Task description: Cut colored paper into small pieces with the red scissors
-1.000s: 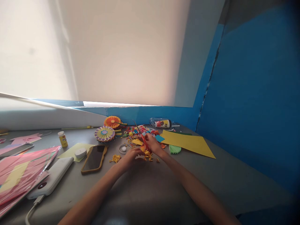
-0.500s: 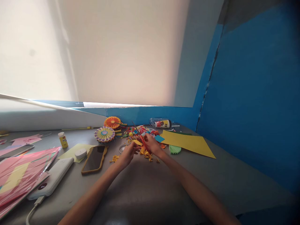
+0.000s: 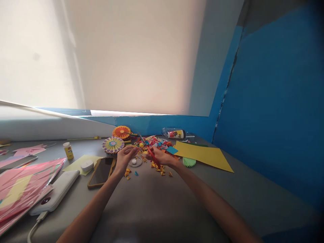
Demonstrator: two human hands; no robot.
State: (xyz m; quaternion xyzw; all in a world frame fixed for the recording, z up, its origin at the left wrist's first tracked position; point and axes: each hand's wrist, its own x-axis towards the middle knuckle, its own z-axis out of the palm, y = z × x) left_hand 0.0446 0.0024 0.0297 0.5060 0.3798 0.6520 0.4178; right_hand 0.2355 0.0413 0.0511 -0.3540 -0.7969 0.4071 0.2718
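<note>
Two hands work close together just above the counter [image 3: 217, 199], over a heap of colored paper scraps [image 3: 152, 145]. Right hand [image 3: 163, 157]: closed around red-handled scissors [image 3: 152, 157], blades angled up and away, toward the far side of the heap. Left hand [image 3: 123, 158]: partly open, palm up, fingers curled; I cannot tell whether a small scrap sits at the fingertips. Between the hands is a clear round dish [image 3: 135, 162] with a white disc in it. Yellow snippets [image 3: 159, 170] lie just below the right hand. Beyond the left hand stand a striped paper rosette [image 3: 113, 145] and an orange one [image 3: 121, 132]. Beyond the right hand are a teal paper square [image 3: 172, 150], a green pleated fan [image 3: 189, 162] and a yellow card sheet [image 3: 202, 155]. A phone in a tan case [image 3: 101, 172] sits under the left wrist. My read from here: steady blades, paper fed by the left fingers, and short, low snips would keep the cuts clean and the pieces together.
</note>
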